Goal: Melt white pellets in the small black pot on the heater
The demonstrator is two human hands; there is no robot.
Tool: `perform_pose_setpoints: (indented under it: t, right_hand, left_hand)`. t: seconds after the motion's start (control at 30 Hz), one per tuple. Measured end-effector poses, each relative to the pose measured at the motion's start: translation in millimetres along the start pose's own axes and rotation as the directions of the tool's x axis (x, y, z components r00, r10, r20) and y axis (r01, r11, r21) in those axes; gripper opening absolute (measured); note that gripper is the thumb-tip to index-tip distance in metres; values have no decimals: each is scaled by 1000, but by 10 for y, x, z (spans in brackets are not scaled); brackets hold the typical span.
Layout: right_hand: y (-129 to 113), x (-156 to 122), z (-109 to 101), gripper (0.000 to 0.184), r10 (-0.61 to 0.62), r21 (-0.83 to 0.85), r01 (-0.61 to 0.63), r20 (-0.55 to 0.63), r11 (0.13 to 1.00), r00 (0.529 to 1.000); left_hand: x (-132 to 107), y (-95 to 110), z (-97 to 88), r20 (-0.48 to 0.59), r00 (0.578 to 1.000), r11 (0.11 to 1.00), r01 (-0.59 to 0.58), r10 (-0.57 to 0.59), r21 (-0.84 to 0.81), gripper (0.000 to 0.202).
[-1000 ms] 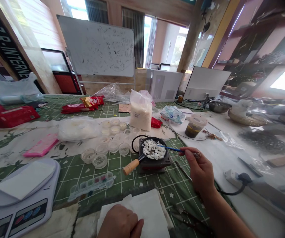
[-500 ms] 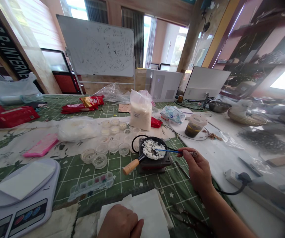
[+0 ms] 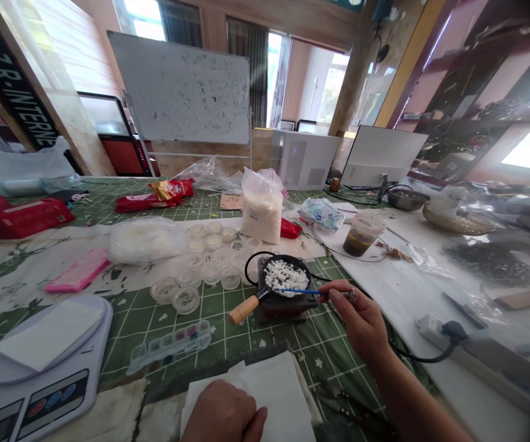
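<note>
My right hand (image 3: 359, 316) pinches a thin blue stick (image 3: 299, 291), its tip at the near side of a small black frying pan (image 3: 311, 270). White wax-like pellets (image 3: 285, 273) lie in the pan, whose wooden handle (image 3: 243, 310) points towards the front left. Beneath the pan is a small dark hot plate (image 3: 283, 312). My left hand (image 3: 223, 412) rests as a loose fist on white paper sheets (image 3: 280, 393) at the front edge; nothing shows in its fingers.
Left of the pan are several clear round dishes (image 3: 185, 300) and a pill organizer (image 3: 169, 345). A kitchen scale (image 3: 94, 344) stands front left. Behind the pan is a bag of pale pellets (image 3: 262, 212); a cup of dark liquid (image 3: 361, 236) and power strip (image 3: 476, 362) are right.
My right hand has shifted slightly left and nearer to me. The stick's tip went from the pan's middle to its near side, and the pellets now fill the former bare patch.
</note>
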State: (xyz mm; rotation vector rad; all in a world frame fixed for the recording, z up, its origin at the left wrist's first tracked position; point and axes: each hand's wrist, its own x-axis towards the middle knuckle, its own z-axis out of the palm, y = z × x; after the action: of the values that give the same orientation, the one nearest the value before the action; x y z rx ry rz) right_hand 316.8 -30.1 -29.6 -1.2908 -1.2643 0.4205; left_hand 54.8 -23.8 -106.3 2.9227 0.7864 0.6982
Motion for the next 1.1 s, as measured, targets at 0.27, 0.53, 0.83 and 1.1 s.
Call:
perform_pose_setpoints:
  t: [0.27,0.53,0.83,1.1]
  right_hand:
    - [5,-15,92,18,-51,-72,52,21,996,998]
    - [-31,-74,129,21,-253,-285,266,83,921,964]
    - [28,-85,170,20,-256,-335,238,-12,912,966]
    - [41,-12,66,18,-267,-369,215,-95,904,959]
  left_hand:
    - [-21,14,-13,-16,1000,1000,-20,20,18,35]
    - [9,3,-9,-28,999,999,-18,19,29,36]
    - [-12,-6,3,-39,998,998,-46,47,34,38]
    - [-1,-1,-9,-11,1000,1000,-23,24,11,35]
